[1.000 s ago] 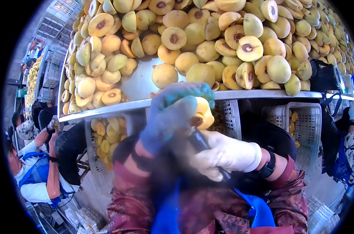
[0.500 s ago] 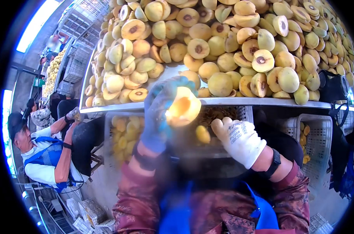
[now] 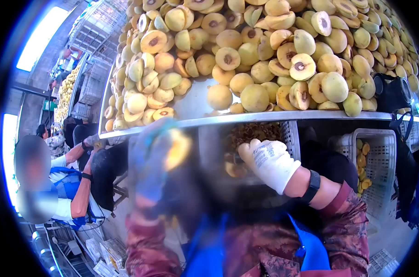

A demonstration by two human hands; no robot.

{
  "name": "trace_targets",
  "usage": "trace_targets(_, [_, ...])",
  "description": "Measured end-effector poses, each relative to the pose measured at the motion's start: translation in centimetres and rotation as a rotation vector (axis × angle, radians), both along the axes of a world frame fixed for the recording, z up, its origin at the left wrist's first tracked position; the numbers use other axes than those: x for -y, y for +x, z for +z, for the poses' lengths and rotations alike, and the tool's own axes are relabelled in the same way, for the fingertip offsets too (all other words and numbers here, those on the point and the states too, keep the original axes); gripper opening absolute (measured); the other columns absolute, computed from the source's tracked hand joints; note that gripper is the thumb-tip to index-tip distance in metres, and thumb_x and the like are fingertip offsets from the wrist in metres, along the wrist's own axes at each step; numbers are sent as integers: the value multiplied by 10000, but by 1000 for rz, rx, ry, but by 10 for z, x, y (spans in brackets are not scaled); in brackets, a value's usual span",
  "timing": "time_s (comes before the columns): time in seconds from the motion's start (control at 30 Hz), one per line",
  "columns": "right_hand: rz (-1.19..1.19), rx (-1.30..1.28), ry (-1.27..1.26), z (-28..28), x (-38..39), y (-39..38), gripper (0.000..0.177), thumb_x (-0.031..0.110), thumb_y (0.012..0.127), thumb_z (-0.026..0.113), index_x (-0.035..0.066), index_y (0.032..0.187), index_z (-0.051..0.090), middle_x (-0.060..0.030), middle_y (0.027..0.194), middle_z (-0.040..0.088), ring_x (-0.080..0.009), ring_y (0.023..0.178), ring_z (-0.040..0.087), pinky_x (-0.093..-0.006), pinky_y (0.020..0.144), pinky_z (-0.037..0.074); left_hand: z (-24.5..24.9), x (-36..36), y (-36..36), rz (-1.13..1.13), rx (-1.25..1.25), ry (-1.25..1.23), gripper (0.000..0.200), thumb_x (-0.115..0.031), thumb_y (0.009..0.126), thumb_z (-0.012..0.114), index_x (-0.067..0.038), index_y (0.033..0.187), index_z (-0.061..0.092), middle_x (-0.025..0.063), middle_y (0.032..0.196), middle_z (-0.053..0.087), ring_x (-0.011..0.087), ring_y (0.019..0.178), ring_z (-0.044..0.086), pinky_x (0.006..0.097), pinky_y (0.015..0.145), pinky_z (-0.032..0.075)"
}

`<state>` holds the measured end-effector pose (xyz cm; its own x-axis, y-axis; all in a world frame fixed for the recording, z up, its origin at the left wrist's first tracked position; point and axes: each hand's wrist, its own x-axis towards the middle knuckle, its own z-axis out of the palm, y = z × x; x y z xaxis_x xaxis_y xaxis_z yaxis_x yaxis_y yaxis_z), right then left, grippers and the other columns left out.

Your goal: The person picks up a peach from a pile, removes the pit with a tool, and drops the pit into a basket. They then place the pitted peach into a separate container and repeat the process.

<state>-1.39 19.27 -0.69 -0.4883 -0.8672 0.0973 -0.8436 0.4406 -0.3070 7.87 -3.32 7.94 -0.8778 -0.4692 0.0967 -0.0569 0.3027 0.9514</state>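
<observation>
Workroom is crowded. Near left, fruit half (image 3: 178, 148) is gripped in fingers of left hand (image 3: 150, 161), both blurred. Near right, fingers of right hand (image 3: 271, 161) are curled over crate (image 3: 291, 141); whether anything is held cannot be told. Light cupping by rim is advised, cut flesh left unsqueezed. Beyond, table (image 3: 260, 116) is heaped with halved fruit (image 3: 302, 67). Far left, pale crates (image 3: 98, 27) are stacked.

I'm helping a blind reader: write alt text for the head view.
The blurred, blue-gloved left hand holds a yellow fruit piece; the white-gloved right hand is by a crate. Halved fruit is heaped on a table.
</observation>
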Motion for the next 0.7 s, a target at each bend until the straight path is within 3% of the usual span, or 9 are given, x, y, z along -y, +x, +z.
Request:
trace_targets(0.07, [-59, 6, 166, -6, -4, -4, 89, 102, 815, 564, 95, 904, 566, -101, 803, 613, -254, 634, 662, -347, 502, 519, -9, 60, 29, 16, 219, -582, 444, -263, 870, 674, 38, 1185, 589, 143, 1146, 622, 222, 1042, 602, 332, 927, 466])
trace_targets(0.1, [-74, -8, 150, -4, -8, -7, 88, 101, 817, 563, 98, 905, 567, -103, 802, 615, -254, 634, 663, -351, 502, 521, -4, 79, 40, -38, 394, -1120, 446, -261, 868, 682, 28, 1196, 590, 130, 1161, 613, 218, 1090, 576, 329, 949, 451])
trace_targets(0.17, [-89, -37, 122, 2, -16, -13, 87, 98, 820, 562, 103, 906, 571, -106, 801, 618, -256, 636, 665, -359, 502, 524, 0, 92, 38, -39, 451, -1270, 468, -234, 833, 712, 15, 1209, 587, 131, 1178, 601, 221, 1117, 562, 338, 958, 449])
trace_targets(0.27, [-88, -57, 93, -9, -16, -11, 82, 102, 803, 567, 111, 885, 555, -87, 747, 589, -231, 578, 634, -362, 454, 490, -12, 52, -14, -95, 122, -925, 370, -174, 805, 704, -50, 1144, 622, 162, 1168, 588, 325, 1095, 556, 419, 984, 418])
trace_targets(0.3, [-91, -51, 107, -14, -15, -9, 80, 104, 798, 567, 113, 876, 549, -80, 734, 579, -218, 566, 625, -355, 440, 478, -19, 37, -40, -84, 138, -725, 384, -172, 808, 710, -59, 1161, 611, 173, 1205, 563, 331, 1111, 543, 409, 994, 409])
trace_targets(0.4, [-81, -181, -23, -14, -15, -7, 64, 119, 790, 566, 130, 841, 528, -40, 689, 528, -169, 541, 602, -320, 403, 445, -40, -3, -116, -196, 211, -866, 678, -304, 722, 783, 9, 1268, 531, 215, 1215, 573, 337, 1148, 547, 385, 986, 430])
trace_targets(0.5, [-86, -181, -31, -16, -15, -11, 85, 114, 786, 570, 128, 850, 515, -39, 680, 513, -179, 521, 591, -322, 387, 432, -66, -11, -161, -317, 512, -938, 748, -355, 694, 794, 3, 1278, 493, 240, 1208, 568, 369, 1146, 536, 410, 991, 416])
trace_targets(0.6, [-79, -63, -77, -10, -16, -13, 94, 109, 793, 572, 111, 861, 507, -64, 686, 520, -209, 530, 598, -334, 408, 443, -66, -15, -171, -313, 630, -914, 727, -352, 707, 786, -1, 1261, 472, 242, 1161, 586, 362, 1113, 560, 412, 950, 442])
trace_targets(0.7, [-87, 131, -217, 1, -15, -16, 127, 124, 817, 585, 81, 900, 498, -116, 720, 549, -264, 579, 618, -366, 475, 476, -65, 2, -160, -263, 455, -637, 652, -343, 711, 786, -12, 1203, 515, 219, 1095, 618, 341, 1035, 606, 382, 890, 481])
